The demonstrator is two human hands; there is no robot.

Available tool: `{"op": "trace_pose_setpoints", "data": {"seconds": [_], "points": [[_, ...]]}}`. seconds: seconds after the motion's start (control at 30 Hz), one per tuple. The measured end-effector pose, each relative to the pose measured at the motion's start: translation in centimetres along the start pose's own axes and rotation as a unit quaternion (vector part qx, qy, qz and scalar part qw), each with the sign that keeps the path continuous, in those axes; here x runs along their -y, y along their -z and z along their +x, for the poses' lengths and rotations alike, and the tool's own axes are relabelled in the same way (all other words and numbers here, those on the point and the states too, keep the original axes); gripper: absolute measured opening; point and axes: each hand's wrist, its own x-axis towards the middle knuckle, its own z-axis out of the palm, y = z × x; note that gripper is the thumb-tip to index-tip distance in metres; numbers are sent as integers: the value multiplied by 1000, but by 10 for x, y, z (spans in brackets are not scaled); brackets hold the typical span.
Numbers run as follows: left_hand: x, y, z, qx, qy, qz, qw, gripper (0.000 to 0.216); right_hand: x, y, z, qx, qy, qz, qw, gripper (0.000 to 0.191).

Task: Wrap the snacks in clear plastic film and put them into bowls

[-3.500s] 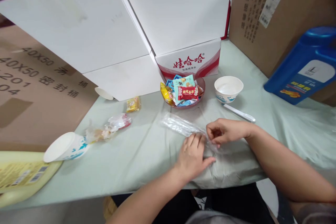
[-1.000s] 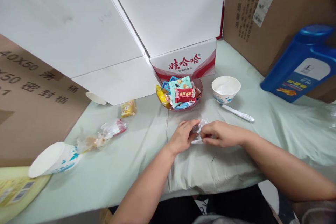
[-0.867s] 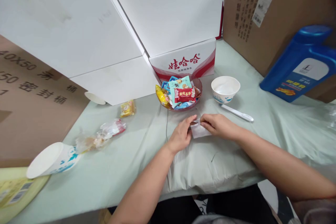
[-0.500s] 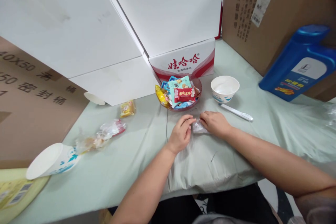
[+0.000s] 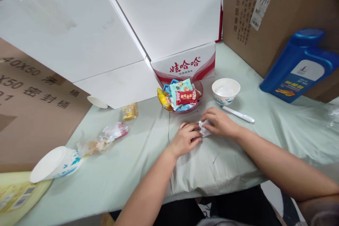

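Note:
A small folded clear plastic bag (image 5: 204, 129) lies on the pale green tablecloth (image 5: 132, 162), between my two hands. My left hand (image 5: 186, 138) has its fingers curled and pinches the bag's left edge. My right hand (image 5: 218, 122) lies over the bag's right side with its fingertips pressed on it. Just beyond my hands stands a reddish glass bowl (image 5: 182, 96) filled with wrapped candies.
A white paper bowl (image 5: 226, 90) and a white pen-like stick (image 5: 238, 114) lie right of the candy bowl. A blue jug (image 5: 300, 66), cardboard boxes (image 5: 265, 14), a white carton (image 5: 185, 64), a tipped paper cup (image 5: 56, 164), loose snack wrappers (image 5: 106, 136) and a yellow candy (image 5: 129, 111) surround the area.
The long clear bag, spread out flat 3.5 s ago, is now folded into a small packet. Both hands moved up the table toward the candy bowl and closed in on it.

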Motion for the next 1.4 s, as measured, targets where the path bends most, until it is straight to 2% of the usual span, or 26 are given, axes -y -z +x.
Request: {"op": "trace_pose_setpoints", "data": {"seconds": [0.07,0.13,0.27,0.33,0.4,0.47,0.53,0.6,0.67,0.73,0.8,0.87,0.93,1.0,1.03,1.13,1.2,1.3,1.4], "points": [[6,1,-1,-8,-2,10,1000,12,3,-2,0,65,51,56,995,13],[16,2,-4,-46,20,30,998,7,5,-3,1,104,42,63,992,10],[32,9,-9,-168,94,90,977,19,5,0,3,119,16,58,991,10],[28,10,-9,-194,72,108,972,14,5,1,3,120,17,58,991,9],[17,6,-8,-164,9,109,980,19,6,1,3,121,14,59,991,9],[6,0,-6,-84,-41,95,991,26,6,0,4,104,-26,56,993,10],[-1,-5,-4,-25,-50,80,995,25,3,-2,5,67,-93,41,993,17],[0,-3,-2,-10,-39,79,996,26,0,-3,5,31,-153,20,987,24],[2,6,5,-11,-40,95,995,29,-3,-3,5,19,-181,4,983,24],[0,20,19,-29,-54,120,991,28,-3,-3,4,20,-187,-6,982,20],[-7,36,43,-85,-74,147,983,27,0,-2,3,26,-180,-15,983,16],[-18,46,79,-148,-91,169,970,25,2,-2,3,35,-171,-21,984,13],[-28,47,120,-174,-90,176,965,25,2,-3,3,44,-166,-24,985,12],[-34,39,162,-146,-56,195,968,24,1,-3,3,48,-162,-26,985,11],[-35,33,181,-102,-28,209,972,26,0,-3,3,49,-158,-26,986,10],[-35,11,221,131,18,240,962,46,-4,-3,2,47,-141,-26,988,8],[-32,-2,233,195,34,244,949,56,-5,-4,2,44,-131,-25,990,8],[-30,-16,235,178,59,263,946,62,-7,-7,1,35,-120,-25,992,16],[-32,-20,223,96,56,271,956,57,-8,-7,0,37,-122,-29,991,22]]}}
